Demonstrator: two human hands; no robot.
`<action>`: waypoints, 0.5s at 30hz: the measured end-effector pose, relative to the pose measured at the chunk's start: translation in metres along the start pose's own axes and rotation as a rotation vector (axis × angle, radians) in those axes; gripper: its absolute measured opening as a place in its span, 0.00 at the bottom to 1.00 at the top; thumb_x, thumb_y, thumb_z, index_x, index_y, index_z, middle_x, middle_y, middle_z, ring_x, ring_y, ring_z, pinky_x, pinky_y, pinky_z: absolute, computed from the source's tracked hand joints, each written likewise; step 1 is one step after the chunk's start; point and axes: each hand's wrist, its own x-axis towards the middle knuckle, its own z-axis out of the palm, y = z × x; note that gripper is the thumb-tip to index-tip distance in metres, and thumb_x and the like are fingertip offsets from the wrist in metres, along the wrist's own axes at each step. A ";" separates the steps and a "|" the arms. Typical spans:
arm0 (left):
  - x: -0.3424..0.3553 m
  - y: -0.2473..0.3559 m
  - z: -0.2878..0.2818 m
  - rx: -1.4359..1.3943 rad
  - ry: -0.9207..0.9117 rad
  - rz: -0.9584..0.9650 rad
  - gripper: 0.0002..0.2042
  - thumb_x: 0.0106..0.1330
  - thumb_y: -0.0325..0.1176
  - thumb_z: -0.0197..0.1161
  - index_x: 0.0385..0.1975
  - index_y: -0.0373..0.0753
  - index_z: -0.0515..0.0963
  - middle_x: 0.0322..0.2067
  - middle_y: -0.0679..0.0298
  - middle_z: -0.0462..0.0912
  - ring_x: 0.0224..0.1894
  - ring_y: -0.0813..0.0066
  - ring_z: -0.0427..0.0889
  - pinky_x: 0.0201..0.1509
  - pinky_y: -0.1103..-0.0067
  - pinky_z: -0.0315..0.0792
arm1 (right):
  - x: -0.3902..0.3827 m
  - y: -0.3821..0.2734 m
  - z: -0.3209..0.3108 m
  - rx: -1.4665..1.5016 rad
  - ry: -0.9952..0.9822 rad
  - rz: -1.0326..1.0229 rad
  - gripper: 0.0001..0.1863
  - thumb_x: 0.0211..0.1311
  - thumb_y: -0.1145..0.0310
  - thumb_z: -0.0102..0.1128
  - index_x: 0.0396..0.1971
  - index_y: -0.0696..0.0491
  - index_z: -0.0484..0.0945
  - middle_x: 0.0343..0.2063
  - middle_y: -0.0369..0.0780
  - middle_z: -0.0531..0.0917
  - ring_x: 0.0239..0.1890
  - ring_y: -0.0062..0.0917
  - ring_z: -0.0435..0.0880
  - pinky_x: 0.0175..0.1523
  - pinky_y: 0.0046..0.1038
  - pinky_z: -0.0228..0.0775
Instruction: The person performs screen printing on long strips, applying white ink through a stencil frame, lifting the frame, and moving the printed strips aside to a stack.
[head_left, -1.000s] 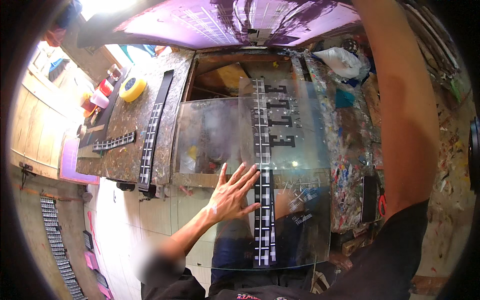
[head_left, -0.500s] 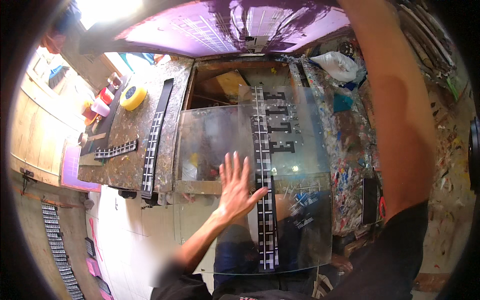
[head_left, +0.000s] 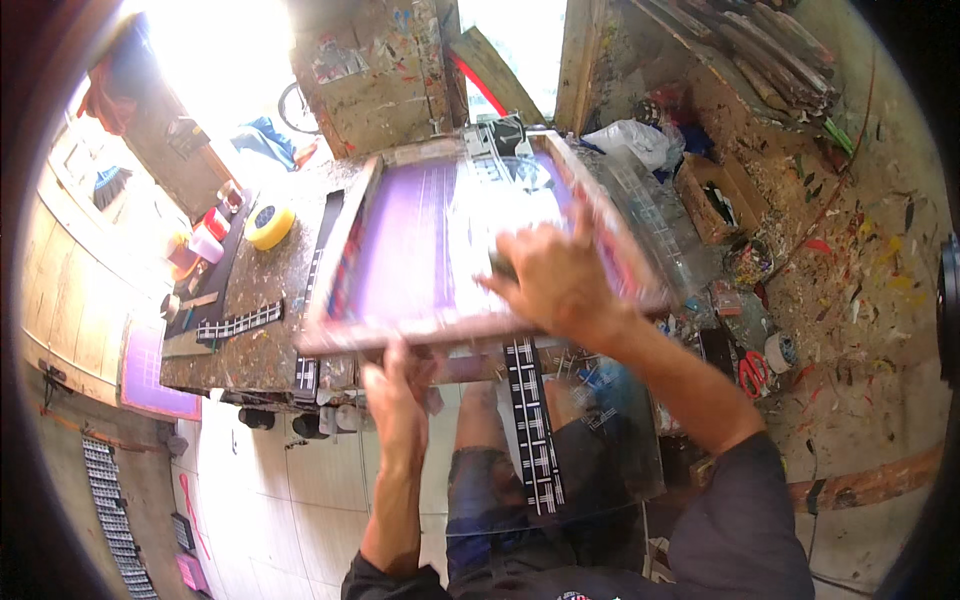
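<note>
A wooden-framed printing screen (head_left: 440, 250) with purple mesh lies lowered over a clear glass sheet (head_left: 600, 440). A black strip with white marks (head_left: 530, 420) runs along the glass and shows below the frame's near edge. My right hand (head_left: 550, 280) presses on top of the mesh near the frame's near right side, fingers curled over a dark object that is blurred. My left hand (head_left: 395, 385) grips the frame's near edge from below. Both hands are blurred by motion.
A stained stone worktop (head_left: 250, 300) on the left carries a yellow tape roll (head_left: 268, 226), small paint pots (head_left: 205, 235) and printed black strips (head_left: 240, 322). Red scissors (head_left: 752, 372), a tape roll and plastic bags lie on the paint-spattered right side. White floor tiles below.
The screen, raised a second ago, has swung down over the glass. My left hand left the glass and took the frame's edge; my right arm came down onto the mesh.
</note>
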 end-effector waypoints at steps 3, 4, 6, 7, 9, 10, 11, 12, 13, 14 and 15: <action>0.000 -0.066 -0.057 0.154 -0.047 -0.170 0.16 0.74 0.36 0.61 0.44 0.28 0.66 0.38 0.54 0.80 0.41 0.67 0.85 0.49 0.68 0.85 | -0.019 0.016 0.060 0.314 -0.363 -0.018 0.17 0.58 0.56 0.68 0.41 0.52 0.82 0.34 0.47 0.87 0.42 0.42 0.87 0.46 0.45 0.77; 0.001 -0.084 -0.067 0.229 -0.026 -0.233 0.17 0.74 0.36 0.61 0.45 0.26 0.67 0.38 0.53 0.80 0.41 0.67 0.85 0.50 0.69 0.85 | -0.016 0.030 0.076 0.340 -0.406 -0.049 0.16 0.56 0.59 0.69 0.41 0.52 0.82 0.35 0.48 0.87 0.42 0.43 0.87 0.46 0.46 0.77; -0.009 -0.086 -0.065 0.301 0.029 -0.214 0.17 0.74 0.36 0.61 0.45 0.25 0.67 0.39 0.52 0.81 0.41 0.67 0.86 0.49 0.70 0.85 | -0.026 0.031 0.087 0.414 -0.528 -0.035 0.16 0.54 0.65 0.69 0.42 0.52 0.81 0.35 0.50 0.86 0.42 0.46 0.87 0.45 0.46 0.77; -0.013 -0.083 -0.059 0.318 0.077 -0.179 0.18 0.74 0.36 0.61 0.46 0.25 0.67 0.39 0.51 0.81 0.40 0.67 0.86 0.49 0.70 0.85 | -0.023 0.024 0.074 0.445 -0.596 -0.019 0.16 0.53 0.67 0.68 0.43 0.53 0.81 0.35 0.50 0.86 0.41 0.47 0.86 0.45 0.46 0.78; -0.019 -0.078 -0.053 0.429 0.074 -0.157 0.18 0.74 0.36 0.61 0.47 0.24 0.66 0.40 0.49 0.81 0.40 0.66 0.86 0.47 0.71 0.86 | -0.037 0.010 0.072 0.460 -0.566 -0.044 0.15 0.52 0.71 0.65 0.42 0.52 0.81 0.34 0.50 0.86 0.40 0.47 0.87 0.45 0.48 0.77; -0.016 -0.078 -0.051 0.457 0.068 -0.111 0.18 0.75 0.36 0.60 0.48 0.25 0.66 0.39 0.50 0.82 0.39 0.66 0.87 0.46 0.71 0.85 | -0.039 0.003 0.079 0.411 -0.552 -0.043 0.13 0.54 0.72 0.63 0.41 0.50 0.81 0.33 0.46 0.87 0.39 0.44 0.87 0.50 0.48 0.74; -0.016 -0.078 -0.052 0.469 0.057 -0.072 0.19 0.75 0.36 0.60 0.49 0.25 0.65 0.38 0.50 0.83 0.38 0.66 0.87 0.45 0.71 0.85 | -0.031 0.001 0.089 0.351 -0.503 -0.039 0.12 0.54 0.73 0.63 0.40 0.50 0.81 0.33 0.45 0.87 0.39 0.42 0.88 0.53 0.48 0.71; -0.017 -0.079 -0.051 0.480 0.052 -0.061 0.19 0.75 0.36 0.60 0.51 0.25 0.65 0.37 0.50 0.83 0.37 0.65 0.88 0.44 0.72 0.85 | -0.023 0.001 0.102 0.294 -0.447 -0.032 0.11 0.54 0.74 0.63 0.39 0.49 0.81 0.33 0.44 0.87 0.39 0.41 0.88 0.57 0.47 0.68; -0.019 -0.077 -0.052 0.488 0.056 -0.059 0.20 0.75 0.36 0.60 0.52 0.25 0.64 0.36 0.51 0.84 0.36 0.65 0.88 0.43 0.72 0.85 | -0.005 0.004 0.121 0.281 -0.388 -0.031 0.11 0.54 0.74 0.62 0.39 0.49 0.81 0.33 0.43 0.87 0.39 0.40 0.88 0.57 0.47 0.67; -0.019 -0.071 -0.049 0.514 0.056 -0.094 0.20 0.75 0.35 0.60 0.53 0.25 0.64 0.34 0.51 0.84 0.34 0.65 0.88 0.42 0.72 0.85 | 0.022 0.018 0.137 0.259 -0.328 -0.016 0.11 0.54 0.74 0.61 0.39 0.50 0.81 0.33 0.43 0.87 0.39 0.40 0.88 0.58 0.47 0.65; -0.018 -0.065 -0.046 0.540 0.055 -0.130 0.20 0.75 0.35 0.60 0.54 0.25 0.63 0.33 0.52 0.84 0.33 0.65 0.88 0.41 0.72 0.85 | 0.047 0.033 0.152 0.236 -0.270 -0.001 0.11 0.54 0.75 0.61 0.38 0.50 0.80 0.33 0.42 0.87 0.38 0.39 0.88 0.59 0.47 0.64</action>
